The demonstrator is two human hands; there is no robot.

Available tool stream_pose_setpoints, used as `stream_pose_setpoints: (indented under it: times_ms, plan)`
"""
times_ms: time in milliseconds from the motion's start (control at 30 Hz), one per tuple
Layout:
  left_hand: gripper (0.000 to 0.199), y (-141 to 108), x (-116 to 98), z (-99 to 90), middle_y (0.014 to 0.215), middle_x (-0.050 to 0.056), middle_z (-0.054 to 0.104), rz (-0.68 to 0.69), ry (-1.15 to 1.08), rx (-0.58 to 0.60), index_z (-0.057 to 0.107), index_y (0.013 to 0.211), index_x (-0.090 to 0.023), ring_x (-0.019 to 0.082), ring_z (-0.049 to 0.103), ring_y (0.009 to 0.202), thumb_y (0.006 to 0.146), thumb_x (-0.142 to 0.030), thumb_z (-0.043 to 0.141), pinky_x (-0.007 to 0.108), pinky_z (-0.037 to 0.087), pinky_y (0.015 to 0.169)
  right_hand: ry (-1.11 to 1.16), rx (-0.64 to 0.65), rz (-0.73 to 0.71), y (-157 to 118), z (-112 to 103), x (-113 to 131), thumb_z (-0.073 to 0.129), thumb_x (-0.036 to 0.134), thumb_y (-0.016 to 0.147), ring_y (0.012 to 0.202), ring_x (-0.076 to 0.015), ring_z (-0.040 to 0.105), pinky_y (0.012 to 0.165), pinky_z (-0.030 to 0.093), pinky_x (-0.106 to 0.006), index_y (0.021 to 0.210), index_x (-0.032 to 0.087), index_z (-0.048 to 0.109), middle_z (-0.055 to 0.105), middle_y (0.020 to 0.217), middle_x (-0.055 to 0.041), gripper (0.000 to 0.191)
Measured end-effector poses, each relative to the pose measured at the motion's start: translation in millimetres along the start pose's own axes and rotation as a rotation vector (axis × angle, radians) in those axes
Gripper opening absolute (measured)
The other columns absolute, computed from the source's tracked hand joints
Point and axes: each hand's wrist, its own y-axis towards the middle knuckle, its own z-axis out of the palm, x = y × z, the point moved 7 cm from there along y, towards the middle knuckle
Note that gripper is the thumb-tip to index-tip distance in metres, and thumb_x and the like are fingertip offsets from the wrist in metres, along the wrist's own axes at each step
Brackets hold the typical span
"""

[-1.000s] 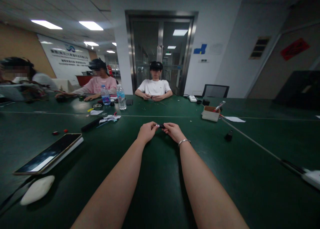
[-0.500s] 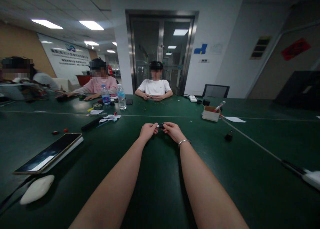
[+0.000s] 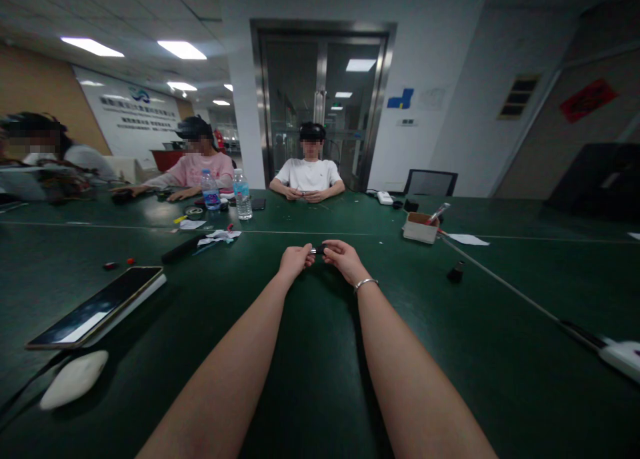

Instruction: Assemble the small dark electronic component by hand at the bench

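The black-and-silver piece [image 3: 320,249], small, slim and seemingly part metal, is pinched by both hands [image 3: 295,262] [image 3: 346,260].

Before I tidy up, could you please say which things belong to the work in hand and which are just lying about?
In hand:
small black-and-silver piece, left hand at its silver end, right hand at its dark end

Lying about:
phone
smooth white object
open box
two bottles
small black item on the right (possibly related)
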Motion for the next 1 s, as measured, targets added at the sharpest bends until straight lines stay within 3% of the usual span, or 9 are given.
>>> stream_pose_setpoints:
  times_ms: [367,533,767,867,1000]
  plan:
    - [0.034,-9,-5,-6.7,0.051,0.001,0.054,-0.134,-0.16,-0.037,0.061,0.064,-0.01,0.006,0.043,0.042,0.073,-0.043,0.055,0.019,0.032,0.043,-0.153,-0.007,-0.154,3,12,17,0.072,0.021,0.061,0.06,-0.0094,0.06,0.061,0.052,-0.024,0.091,0.016,0.063,0.062,0.077,-0.0002,0.031]
    - [0.032,-9,-3,-8.7,0.043,-0.004,0.041,-0.195,-0.135,-0.047,0.057,0.06,-0.013,0.005,0.035,0.037,0.074,-0.041,0.051,0.019,0.03,0.04,-0.211,0.004,-0.195,2,16,24,0.069,0.017,0.061,0.059,-0.0084,0.06,0.062,0.051,-0.023,0.091,0.016,0.063,0.061,0.08,-0.0004,0.03]
    - [0.035,-10,-8,-10.0,0.041,-0.005,0.036,-0.207,-0.094,-0.018,0.055,0.06,-0.015,0.006,0.032,0.035,0.073,-0.047,0.048,0.019,0.03,0.04,-0.229,0.01,-0.205,2,22,28,0.069,0.016,0.06,0.06,-0.0084,0.06,0.063,0.052,-0.024,0.091,0.017,0.063,0.063,0.083,-0.0005,0.032]
    - [0.037,-10,-7,-11.7,0.042,-0.004,0.039,-0.179,-0.1,-0.032,0.054,0.057,-0.015,0.005,0.033,0.035,0.075,-0.047,0.047,0.019,0.03,0.04,-0.202,0.021,-0.188,3,22,26,0.071,0.015,0.059,0.059,-0.0087,0.061,0.062,0.052,-0.024,0.09,0.017,0.063,0.063,0.082,-0.0006,0.032]
    - [0.044,-6,-7,-12.9,0.048,0.001,0.052,-0.034,0.021,-0.046,0.058,0.058,-0.013,0.007,0.043,0.04,0.077,-0.051,0.047,0.021,0.034,0.043,-0.12,0.026,-0.114,1,15,15,0.073,0.018,0.06,0.058,-0.0098,0.062,0.061,0.053,-0.025,0.09,0.016,0.064,0.063,0.077,-0.0006,0.031]
